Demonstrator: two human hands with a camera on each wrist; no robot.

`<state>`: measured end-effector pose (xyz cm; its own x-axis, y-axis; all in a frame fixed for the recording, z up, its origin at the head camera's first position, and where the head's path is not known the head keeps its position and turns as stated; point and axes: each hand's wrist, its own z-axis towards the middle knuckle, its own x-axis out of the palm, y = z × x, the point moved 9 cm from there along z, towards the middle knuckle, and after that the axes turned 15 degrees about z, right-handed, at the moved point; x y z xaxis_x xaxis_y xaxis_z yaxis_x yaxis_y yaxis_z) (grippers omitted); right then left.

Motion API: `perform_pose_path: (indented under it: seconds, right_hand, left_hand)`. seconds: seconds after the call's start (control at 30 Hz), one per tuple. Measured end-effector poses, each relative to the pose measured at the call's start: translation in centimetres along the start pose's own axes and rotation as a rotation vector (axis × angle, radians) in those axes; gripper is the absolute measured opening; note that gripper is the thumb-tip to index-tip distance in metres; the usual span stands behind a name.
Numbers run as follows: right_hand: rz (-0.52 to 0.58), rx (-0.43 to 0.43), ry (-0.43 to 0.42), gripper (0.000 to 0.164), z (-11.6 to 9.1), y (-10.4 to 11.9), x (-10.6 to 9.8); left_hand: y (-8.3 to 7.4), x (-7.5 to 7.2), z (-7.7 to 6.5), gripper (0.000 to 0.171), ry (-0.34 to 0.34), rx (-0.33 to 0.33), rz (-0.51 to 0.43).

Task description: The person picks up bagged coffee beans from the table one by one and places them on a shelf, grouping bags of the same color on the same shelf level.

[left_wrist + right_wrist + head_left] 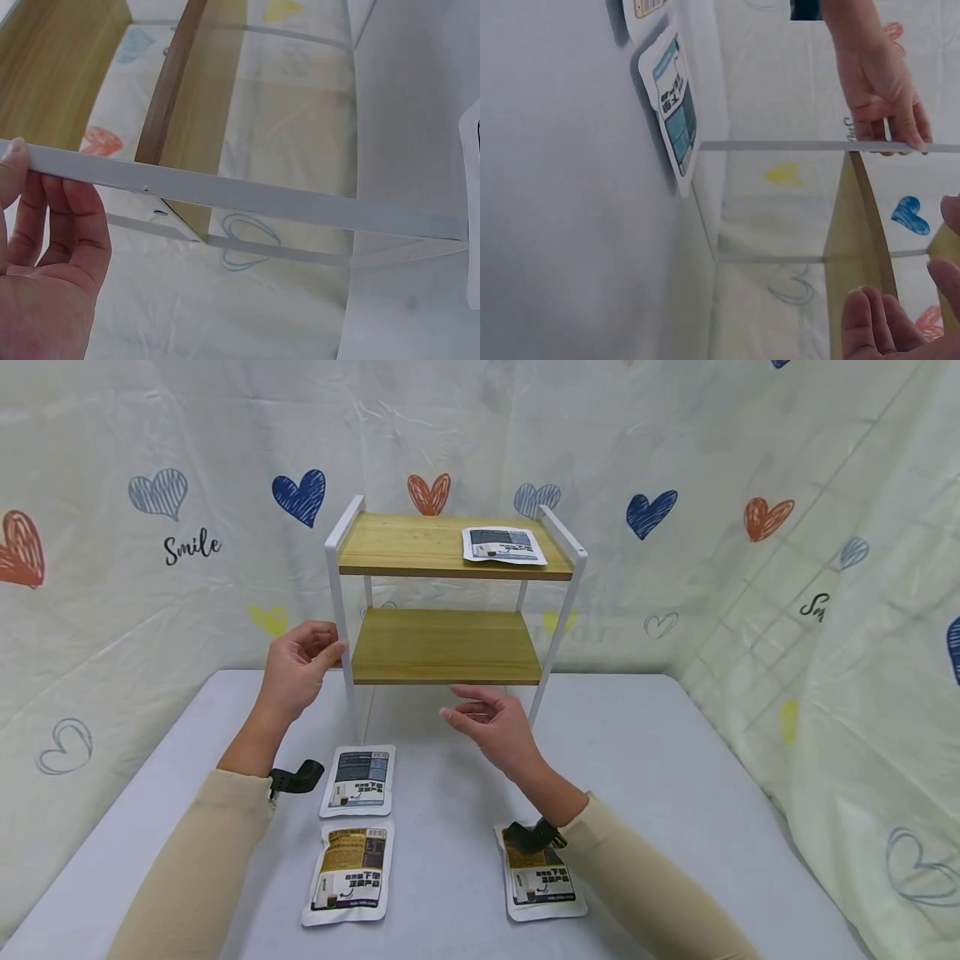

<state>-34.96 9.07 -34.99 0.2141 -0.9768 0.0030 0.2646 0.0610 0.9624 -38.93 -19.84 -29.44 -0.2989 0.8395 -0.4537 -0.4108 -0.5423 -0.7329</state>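
Observation:
A two-tier shelf has wooden boards, the upper board (405,545) and lower board (447,647), on a white metal frame. My left hand (294,670) pinches the shelf's front left leg (247,196), thumb on one side and fingers behind, as the left wrist view shows. Just below and in front of the lower board's front edge is my right hand (495,733), fingers loosely bent, holding nothing. In the right wrist view its fingers (859,322) come close to the board edge; contact is unclear. A flat blue-labelled pouch (504,545) lies on the upper board's right side.
On the white table (645,760), a blue-labelled pouch (360,779) lies in front of the shelf's left leg, with a brown-labelled pouch (349,870) nearer. Another brown-labelled pouch (542,885) lies partly under my right wrist. A heart-printed curtain (225,593) surrounds the table.

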Motion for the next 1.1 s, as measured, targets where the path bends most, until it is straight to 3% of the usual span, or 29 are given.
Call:
perform_pose_path:
  seconds: [0.7, 1.1]
  right_hand:
    - [-0.009, 0.263, 0.083, 0.060, -1.2, -5.7, 4.1]
    - [-0.040, 0.434, 0.211, 0.066, -1.5, -8.9, 6.3]
  left_hand:
    - [-0.1, 0.0, 0.0, 0.030, -0.007, 0.005, 0.002]
    - [-0.4, -0.1, -0.1, 0.030, -0.005, 0.019, -0.016]
